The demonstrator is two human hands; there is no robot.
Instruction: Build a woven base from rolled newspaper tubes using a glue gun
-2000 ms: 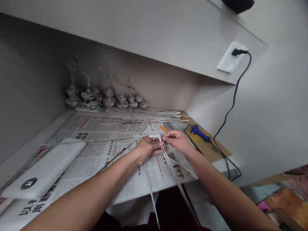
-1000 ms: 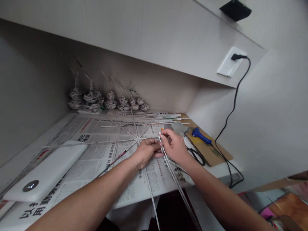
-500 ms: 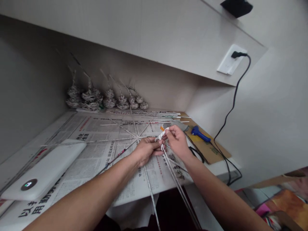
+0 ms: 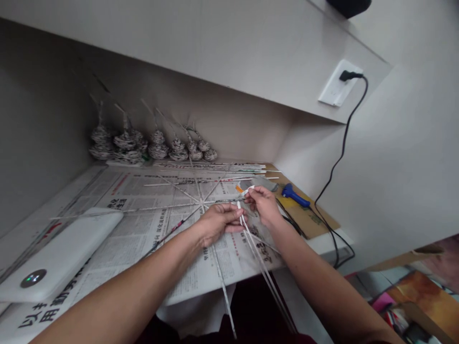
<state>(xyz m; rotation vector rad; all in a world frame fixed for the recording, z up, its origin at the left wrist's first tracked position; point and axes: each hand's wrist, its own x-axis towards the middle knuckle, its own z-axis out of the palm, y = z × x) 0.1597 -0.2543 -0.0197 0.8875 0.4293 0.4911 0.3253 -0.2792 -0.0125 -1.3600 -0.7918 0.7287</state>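
Observation:
Several thin rolled newspaper sticks are laid out like a star, crossing at a hub (image 4: 202,203) on the newspaper. Just right of the hub, my left hand (image 4: 220,220) pinches the white upper ends of two long paper sticks (image 4: 258,255), which hang down past the table's front edge. My right hand (image 4: 263,203) is closed, its thumb and fingertips together at the outer end of the star's right-hand paper stick (image 4: 229,200). A small white bit shows at its fingertips; its kind is unclear. An orange-tipped item (image 4: 239,189) lies just beyond.
Several woven gourd shapes (image 4: 129,148) stand along the back wall. Loose paper sticks (image 4: 222,166) lie before them. A white power bank (image 4: 68,253) is at left. A blue glue gun (image 4: 296,196) rests on cardboard (image 4: 324,220) at right, near a black cord (image 4: 339,165).
My hands have come apart: the right has drawn slightly away, uncovering the white ends of the two sticks in my left fingers. The view has shifted a little.

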